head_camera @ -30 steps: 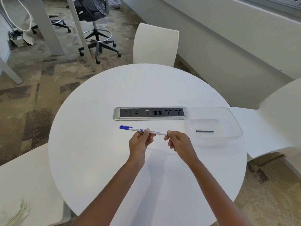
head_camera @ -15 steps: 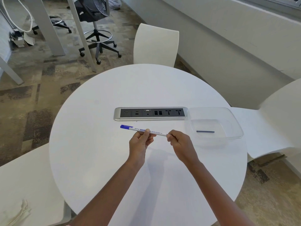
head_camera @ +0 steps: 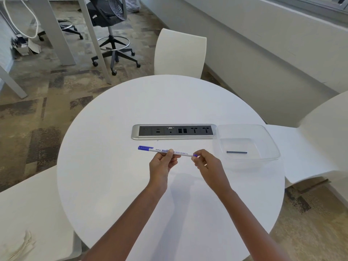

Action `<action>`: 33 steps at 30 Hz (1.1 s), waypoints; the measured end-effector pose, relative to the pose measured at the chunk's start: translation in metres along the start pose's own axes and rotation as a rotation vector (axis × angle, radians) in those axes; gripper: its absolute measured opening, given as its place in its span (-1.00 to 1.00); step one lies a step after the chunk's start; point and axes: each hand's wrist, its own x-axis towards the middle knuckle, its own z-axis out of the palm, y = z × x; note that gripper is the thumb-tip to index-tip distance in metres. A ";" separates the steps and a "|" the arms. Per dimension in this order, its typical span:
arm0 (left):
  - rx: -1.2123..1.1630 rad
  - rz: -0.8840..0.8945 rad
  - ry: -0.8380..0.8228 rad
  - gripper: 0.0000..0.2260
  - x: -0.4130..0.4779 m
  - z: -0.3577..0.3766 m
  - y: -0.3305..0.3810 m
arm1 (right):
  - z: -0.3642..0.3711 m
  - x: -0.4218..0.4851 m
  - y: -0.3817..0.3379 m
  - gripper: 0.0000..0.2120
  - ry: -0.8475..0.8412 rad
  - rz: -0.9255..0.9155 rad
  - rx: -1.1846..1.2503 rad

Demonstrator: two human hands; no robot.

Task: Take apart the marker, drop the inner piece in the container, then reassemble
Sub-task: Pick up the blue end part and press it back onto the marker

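Observation:
A slim white whiteboard marker (head_camera: 183, 153) with a blue cap on its left end is held level above the round white table (head_camera: 116, 176). My left hand (head_camera: 162, 163) pinches the barrel near its middle. My right hand (head_camera: 206, 162) grips the marker's right end, where a small blue end piece (head_camera: 195, 155) shows between the fingertips. A thin dark inner piece (head_camera: 236, 152) lies flat on the bottom of the clear plastic container (head_camera: 271, 146) at the table's right side.
A silver and black socket panel (head_camera: 174, 131) is set into the table just beyond the marker. White chairs stand at the far side (head_camera: 179, 53), right (head_camera: 320, 140) and near left (head_camera: 28, 213). A black office chair (head_camera: 111, 25) is on the carpet behind.
The blue end piece now shows at the marker's right end between my right fingertips. Both hands and the marker have stayed almost in place.

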 end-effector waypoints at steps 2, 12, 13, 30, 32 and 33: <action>-0.005 -0.004 -0.005 -0.87 0.000 0.000 0.000 | 0.002 -0.002 0.002 -0.91 0.046 -0.120 -0.164; -0.005 -0.025 -0.008 -0.85 -0.005 0.003 0.000 | -0.006 -0.002 0.004 -0.84 0.012 -0.208 -0.220; 0.002 -0.023 -0.008 -0.85 -0.005 0.003 0.000 | -0.007 -0.002 0.004 -0.81 -0.010 -0.165 -0.180; -0.115 -0.049 0.029 -0.91 -0.010 0.003 0.002 | 0.000 -0.005 -0.004 -0.91 0.046 -0.121 -0.070; -0.163 -0.061 0.006 -0.89 -0.010 0.004 0.003 | 0.001 -0.002 -0.004 -0.89 0.060 -0.173 -0.155; -0.179 -0.065 -0.009 -0.89 -0.010 0.005 0.004 | 0.002 -0.002 -0.003 -0.88 0.069 -0.205 -0.207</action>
